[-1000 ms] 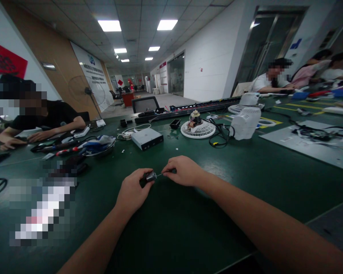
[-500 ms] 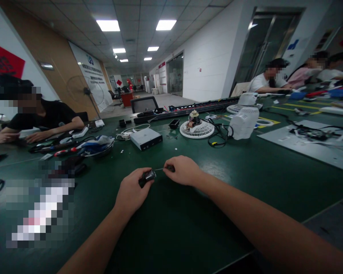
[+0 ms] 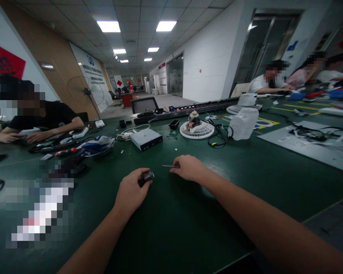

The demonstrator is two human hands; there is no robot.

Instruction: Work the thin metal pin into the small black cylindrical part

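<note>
My left hand [image 3: 133, 188] is closed around a small dark cylindrical part [image 3: 148, 176] with a shiny metallic end that faces right. Between the fingers of my right hand [image 3: 188, 167] is a screwdriver [image 3: 168, 166], its thin shaft pointing left and its handle mostly hidden in the grip. A gap of table separates the shaft's tip from the dark part. Both hands are low over the green table [image 3: 171, 228].
Beyond my hands sit an optical drive [image 3: 146, 139], a white fan grille with a motor [image 3: 196, 129] and a white plastic housing [image 3: 244, 123]. Tools and a blue bundle [image 3: 98, 144] lie left, near a co-worker [image 3: 45, 118]. A pale panel [image 3: 308, 148] lies right.
My right hand has drawn back to the right with the screwdriver, so its tip has come away from the dark part. My left hand has barely moved.
</note>
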